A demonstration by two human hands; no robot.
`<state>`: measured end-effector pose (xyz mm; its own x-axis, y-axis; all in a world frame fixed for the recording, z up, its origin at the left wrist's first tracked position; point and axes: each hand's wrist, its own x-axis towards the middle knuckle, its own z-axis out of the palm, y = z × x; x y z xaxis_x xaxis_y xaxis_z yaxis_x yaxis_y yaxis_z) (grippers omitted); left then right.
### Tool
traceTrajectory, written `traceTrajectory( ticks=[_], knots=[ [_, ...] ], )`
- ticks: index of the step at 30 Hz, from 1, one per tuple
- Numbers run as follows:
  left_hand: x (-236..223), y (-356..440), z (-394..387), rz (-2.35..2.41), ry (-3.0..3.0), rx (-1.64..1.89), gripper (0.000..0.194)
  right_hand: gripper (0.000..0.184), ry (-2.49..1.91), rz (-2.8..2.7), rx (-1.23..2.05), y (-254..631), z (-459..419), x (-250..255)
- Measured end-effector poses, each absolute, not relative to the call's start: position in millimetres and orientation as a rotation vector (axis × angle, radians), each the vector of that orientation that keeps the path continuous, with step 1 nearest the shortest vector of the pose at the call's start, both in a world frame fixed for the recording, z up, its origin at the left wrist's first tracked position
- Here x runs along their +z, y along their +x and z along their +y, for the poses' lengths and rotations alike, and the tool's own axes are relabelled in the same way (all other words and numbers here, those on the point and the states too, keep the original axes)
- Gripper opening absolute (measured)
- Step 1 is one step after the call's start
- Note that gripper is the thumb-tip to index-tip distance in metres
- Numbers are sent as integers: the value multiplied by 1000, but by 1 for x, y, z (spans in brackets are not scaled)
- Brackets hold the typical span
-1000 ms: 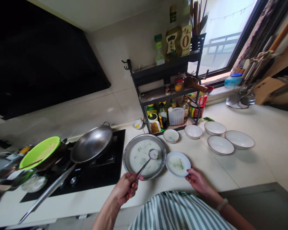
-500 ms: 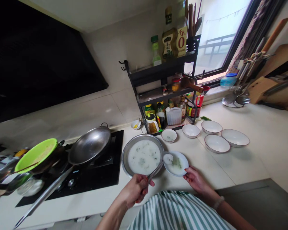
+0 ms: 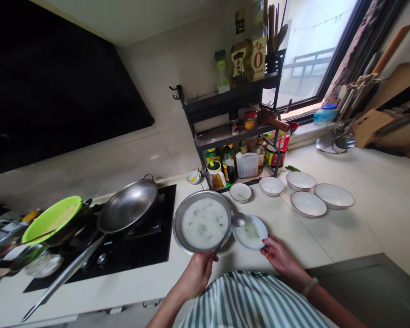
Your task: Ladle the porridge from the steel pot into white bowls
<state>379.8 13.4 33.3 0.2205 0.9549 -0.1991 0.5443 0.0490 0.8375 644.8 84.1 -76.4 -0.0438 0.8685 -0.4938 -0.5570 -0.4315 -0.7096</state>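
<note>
My left hand [image 3: 197,272] is closed around the handle of a metal ladle [image 3: 239,219]. The ladle's head hangs between a large steel basin [image 3: 177,218] and a small white bowl [image 3: 263,226]. Milky white soup with bits of green [image 3: 205,223] fills much of the basin. Some of the same greenish liquid is in the small bowl, whose near right rim my right hand [image 3: 276,256] pinches between thumb and fingers.
Several white bowls [image 3: 308,204] stand to the right, and one small bowl [image 3: 240,193] behind holds a little liquid. A wok [image 3: 128,205] sits on the black stove [image 3: 150,248], its long handle jutting forward. Behind is a condiment rack [image 3: 225,142].
The ladle's head has tipped; the pale liquid seen in it earlier is gone, and more liquid covers the small bowl. My left hand has shifted slightly. My right hand stays on the rim.
</note>
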Motion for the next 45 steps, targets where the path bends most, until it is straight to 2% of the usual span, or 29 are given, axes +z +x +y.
traceTrajectory(
  ticks=[3,6,15,20,31,45],
  knots=[
    [28,372,16,1385,1136,625,51,21,-1154,-400,1691,646,84,-76],
    [22,360,19,1397,896,675,56,22,-1163,-390,1692,646,84,-77],
    [-5,345,29,1803,1328,501,27,21,-1139,-378,1708,646,85,-80],
    [-3,354,31,1761,1178,472,27,25,-1137,-383,1705,647,85,-82],
    [21,340,28,1399,519,737,21,25,-1147,-343,1707,645,86,-80],
    [31,336,27,1319,440,771,21,22,-1166,-406,1682,646,86,-83]
  ],
)
